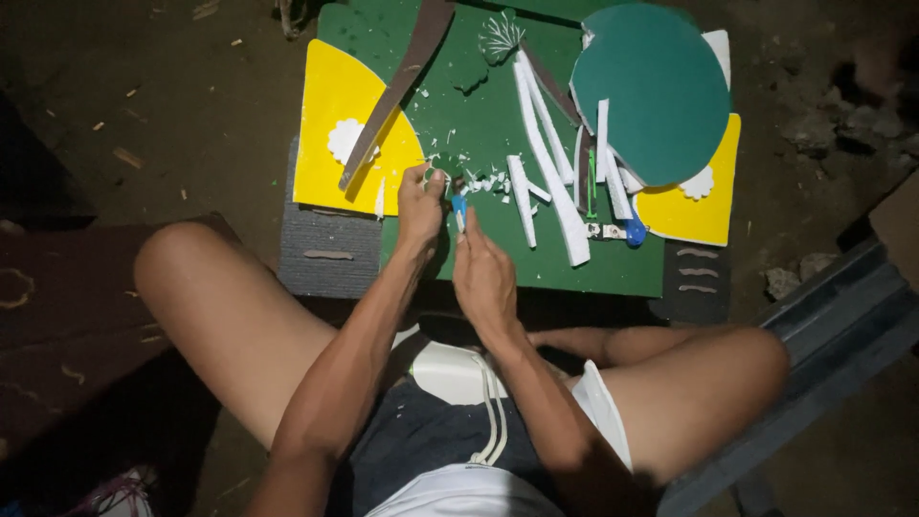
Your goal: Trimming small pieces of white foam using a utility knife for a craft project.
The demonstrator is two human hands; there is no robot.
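dark dirt floor, green board (498,258) on low stand | left hand (419,206) pinches small green foam piece (446,172) flat on board | right hand (483,273) closed round blue-handled knife (459,211), tip at the piece | best: short shallow strokes, blade away from holding fingers, piece pinned | white strips (550,187), scraps just right

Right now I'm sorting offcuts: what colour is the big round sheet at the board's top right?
Dark green disc, clearest in the head view.
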